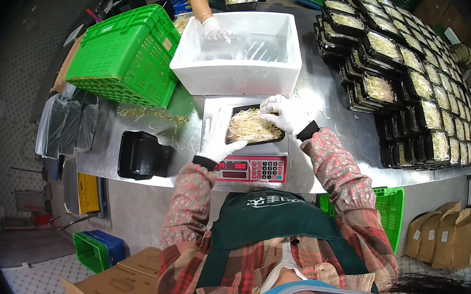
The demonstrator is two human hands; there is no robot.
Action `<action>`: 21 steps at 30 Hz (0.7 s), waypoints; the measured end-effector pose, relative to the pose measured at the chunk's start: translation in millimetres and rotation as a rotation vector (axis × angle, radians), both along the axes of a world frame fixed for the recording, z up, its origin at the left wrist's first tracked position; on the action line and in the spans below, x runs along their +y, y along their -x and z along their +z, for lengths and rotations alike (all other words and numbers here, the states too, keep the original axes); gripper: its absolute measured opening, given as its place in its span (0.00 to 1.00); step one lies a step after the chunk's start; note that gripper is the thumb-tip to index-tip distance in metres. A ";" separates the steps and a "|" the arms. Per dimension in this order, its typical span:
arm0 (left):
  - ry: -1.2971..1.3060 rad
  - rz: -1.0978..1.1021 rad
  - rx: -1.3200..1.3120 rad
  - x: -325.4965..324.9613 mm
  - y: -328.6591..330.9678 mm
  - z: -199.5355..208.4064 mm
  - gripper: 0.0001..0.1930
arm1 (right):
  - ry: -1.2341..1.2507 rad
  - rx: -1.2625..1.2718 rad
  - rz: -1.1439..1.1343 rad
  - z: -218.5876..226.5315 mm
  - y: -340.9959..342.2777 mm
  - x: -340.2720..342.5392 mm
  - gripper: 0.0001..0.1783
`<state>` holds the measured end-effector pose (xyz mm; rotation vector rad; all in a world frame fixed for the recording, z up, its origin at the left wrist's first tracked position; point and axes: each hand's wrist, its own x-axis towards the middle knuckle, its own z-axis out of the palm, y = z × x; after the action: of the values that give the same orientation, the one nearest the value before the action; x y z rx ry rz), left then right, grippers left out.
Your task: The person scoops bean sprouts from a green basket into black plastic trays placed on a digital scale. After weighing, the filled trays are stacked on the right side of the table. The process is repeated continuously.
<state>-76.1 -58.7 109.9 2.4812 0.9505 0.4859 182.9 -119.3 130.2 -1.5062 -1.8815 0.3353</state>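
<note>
A black plastic tray heaped with pale bean sprouts sits on the steel plate of a red-and-white weighing scale. My left hand, in a white glove, lies along the tray's left end. Its fingers are stretched out, with the thumb apart near the front edge. At the tray's right end my white-gloved right hand bends its fingers over the sprouts and grips some at the edge; the fingertips are partly hidden.
A white foam box stands just beyond the scale, a co-worker's gloved hand inside it. Green crates tilt at the left, near empty black trays. Stacked filled trays cover the right side. A cardboard box sits below.
</note>
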 end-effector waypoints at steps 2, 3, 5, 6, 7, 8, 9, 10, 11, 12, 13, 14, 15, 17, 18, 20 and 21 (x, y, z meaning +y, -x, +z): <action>0.076 0.004 -0.118 3.3 22.0 21.6 0.54 | 0.075 0.046 0.000 -2.9 -6.0 -3.6 0.12; -0.095 0.134 -0.134 6.5 43.9 2.7 0.53 | 0.078 -0.008 0.018 -4.5 -3.9 -5.2 0.16; -0.168 0.330 -0.312 11.1 80.2 4.9 0.47 | 0.088 -0.122 0.044 -8.9 1.7 -11.4 0.24; -0.236 0.486 -0.315 7.0 94.5 19.2 0.45 | 0.097 -0.120 0.039 -13.9 0.7 -12.9 0.27; -0.201 0.540 -0.374 12.3 114.4 29.1 0.43 | 0.103 -0.121 0.036 -20.9 -0.3 -13.8 0.30; -0.448 0.712 -0.192 20.4 152.2 9.7 0.43 | 0.107 -0.118 0.049 -24.9 0.9 -13.1 0.33; -0.497 0.866 -0.039 24.0 182.7 -0.9 0.42 | 0.079 -0.144 0.028 -27.2 -0.4 -14.5 0.32; -0.503 1.006 0.132 25.0 216.6 -19.8 0.42 | 0.141 -0.158 0.035 -23.8 0.7 -13.4 0.30; -0.442 1.068 0.243 27.1 252.5 -42.4 0.42 | 0.203 -0.175 0.042 -16.1 0.9 -11.7 0.28; -0.420 1.062 0.306 26.3 283.3 -64.5 0.34 | 0.266 -0.194 0.049 -11.1 0.8 -9.5 0.26; -0.184 1.035 0.362 25.1 292.8 -61.8 0.28 | 0.259 -0.208 0.056 -11.9 -2.3 -9.8 0.21; 0.050 1.000 0.416 24.4 298.3 -61.8 0.24 | 0.292 -0.182 0.049 -11.7 -6.0 -9.8 0.20; 0.031 1.005 0.408 23.4 297.6 -66.7 0.22 | 0.325 -0.154 0.042 -10.7 -9.8 -9.6 0.19; -0.011 1.026 0.398 16.4 295.5 -69.2 0.19 | 0.391 -0.120 0.046 -9.5 -16.7 -7.0 0.20; -0.019 1.025 0.417 16.1 296.6 -68.7 0.19 | 0.341 -0.103 0.053 -11.9 -16.2 -6.8 0.21; -0.032 1.015 0.451 20.3 291.3 -62.8 0.18 | 0.242 -0.073 0.059 -7.9 -13.9 -8.4 0.23; -0.073 1.016 0.438 20.0 288.2 -60.4 0.17 | 0.250 -0.180 0.038 -6.0 -9.8 -8.2 0.26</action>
<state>-364.3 -38.7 49.5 2.0143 2.4008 0.2520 192.7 -127.5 124.2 -1.7157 -2.0726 0.4812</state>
